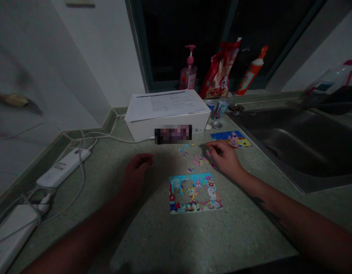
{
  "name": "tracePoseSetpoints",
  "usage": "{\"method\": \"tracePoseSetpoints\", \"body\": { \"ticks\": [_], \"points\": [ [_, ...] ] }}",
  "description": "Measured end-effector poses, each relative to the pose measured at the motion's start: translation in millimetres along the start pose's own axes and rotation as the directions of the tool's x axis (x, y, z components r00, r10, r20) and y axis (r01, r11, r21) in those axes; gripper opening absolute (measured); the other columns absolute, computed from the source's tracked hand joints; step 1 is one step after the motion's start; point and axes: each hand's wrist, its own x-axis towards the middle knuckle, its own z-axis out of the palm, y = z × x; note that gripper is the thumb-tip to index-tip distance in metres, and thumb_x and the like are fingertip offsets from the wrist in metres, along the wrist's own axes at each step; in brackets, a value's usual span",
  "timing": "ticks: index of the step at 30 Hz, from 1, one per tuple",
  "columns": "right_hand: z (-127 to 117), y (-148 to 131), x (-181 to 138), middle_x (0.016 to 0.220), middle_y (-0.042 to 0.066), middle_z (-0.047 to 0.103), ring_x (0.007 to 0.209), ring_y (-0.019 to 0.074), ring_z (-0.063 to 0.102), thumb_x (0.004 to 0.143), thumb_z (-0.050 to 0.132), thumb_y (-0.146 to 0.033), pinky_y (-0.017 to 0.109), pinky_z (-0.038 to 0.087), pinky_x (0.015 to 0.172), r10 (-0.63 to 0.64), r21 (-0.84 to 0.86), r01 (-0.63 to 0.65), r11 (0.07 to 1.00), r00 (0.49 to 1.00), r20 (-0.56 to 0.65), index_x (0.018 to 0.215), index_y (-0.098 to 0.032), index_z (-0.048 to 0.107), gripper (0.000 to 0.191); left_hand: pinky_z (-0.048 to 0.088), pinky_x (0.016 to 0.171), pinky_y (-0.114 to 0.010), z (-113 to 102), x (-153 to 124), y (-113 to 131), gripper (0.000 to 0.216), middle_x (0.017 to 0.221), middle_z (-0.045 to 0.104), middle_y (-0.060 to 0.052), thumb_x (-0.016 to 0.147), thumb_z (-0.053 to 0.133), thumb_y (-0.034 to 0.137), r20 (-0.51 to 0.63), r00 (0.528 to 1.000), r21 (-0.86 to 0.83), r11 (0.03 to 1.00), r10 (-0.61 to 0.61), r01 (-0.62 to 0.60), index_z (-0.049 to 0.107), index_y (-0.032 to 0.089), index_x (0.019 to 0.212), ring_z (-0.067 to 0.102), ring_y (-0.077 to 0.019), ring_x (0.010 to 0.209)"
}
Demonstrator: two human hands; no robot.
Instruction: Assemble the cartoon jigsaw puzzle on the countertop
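A partly filled jigsaw puzzle (pixel 214 188) of bright cartoon figures lies flat on the counter, with gaps around its middle. Beyond it are several loose puzzle pieces (pixel 197 160), mostly pink, and a few blue ones (pixel 183 151) farther back. My right hand (pixel 225 158) is at the right edge of the loose pieces, fingers bent and drawn toward the thumb; anything between the fingertips is hidden. Left of the puzzle, my left hand (pixel 136 171) rests with its fingers curled closed, and nothing shows in it. Behind my right hand lies a blue and yellow cartoon picture (pixel 234 139).
A white box (pixel 168 114) topped with printed sheets stands at the back, a blurred-out object (pixel 172 134) against its front. Beside it is a can (pixel 220 109). A steel sink (pixel 301 140) borders the right. White power strips (pixel 63 167) and cables lie left.
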Motion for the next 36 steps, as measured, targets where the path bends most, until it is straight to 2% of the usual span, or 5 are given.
{"method": "tracePoseSetpoints", "body": {
  "ticks": [16,22,25,30,36],
  "points": [
    [-5.8,-13.9,-2.5,0.092,0.006,0.073,0.082,0.0234,0.066,0.096,0.057,-0.029,0.037,0.051,0.071,-0.013,0.006,0.013,1.0,0.998,0.055,0.101,-0.023,0.075,0.02,0.051,0.093,-0.041,-0.8,-1.1,1.1,0.028,0.087,0.074,-0.005,0.068,0.071,0.037,0.015,1.0,0.036,0.999,0.004,-0.004,0.072,0.021,0.091,0.068,-0.0261,0.092],
    [-11.4,-31.1,-6.6,0.099,0.008,0.072,0.098,0.0271,0.068,0.093,0.065,-0.026,0.045,0.054,0.088,-0.18,-0.051,0.192,0.98,0.967,0.177,0.095,-0.026,0.077,0.012,0.052,0.091,-0.041,-1.1,-0.8,-0.6,0.025,0.088,0.074,-0.006,0.071,0.069,0.036,0.015,1.0,0.052,0.999,0.015,-0.016,0.072,0.021,0.091,0.068,-0.0262,0.092],
    [-12.2,-41.6,-11.2,0.112,0.01,0.071,0.107,0.0283,0.068,0.093,0.067,-0.024,0.049,0.055,0.094,-0.229,-0.072,0.254,0.965,0.94,0.253,0.098,-0.027,0.079,0.013,0.052,0.092,-0.041,-0.8,-0.5,-1.1,0.025,0.089,0.075,-0.006,0.07,0.07,0.035,0.013,1.0,0.038,0.999,0.015,-0.016,0.073,0.021,0.09,0.069,-0.0262,0.093],
    [-10.9,-47.4,-15.7,0.138,0.008,0.068,0.141,0.0345,0.053,0.094,0.073,-0.025,0.062,0.043,0.115,-0.312,-0.095,0.356,0.93,0.899,0.308,0.101,-0.03,0.08,0.011,0.052,0.091,-0.04,-0.4,-1.2,1.4,0.026,0.086,0.074,-0.004,0.068,0.072,0.036,0.018,1.0,0.024,1.0,0.012,-0.012,0.073,0.02,0.089,0.068,-0.0251,0.09],
    [-7.1,-41.0,-17.5,0.145,0.005,0.065,0.148,0.0352,0.045,0.093,0.075,-0.025,0.068,0.036,0.119,-0.325,-0.135,0.386,0.913,0.885,0.334,0.098,-0.032,0.08,0.01,0.051,0.091,-0.039,-0.1,-0.9,1.7,0.027,0.085,0.074,-0.004,0.066,0.072,0.035,0.013,1.0,0.011,1.0,0.01,-0.01,0.073,0.021,0.089,0.068,-0.025,0.09]
  ]
}}
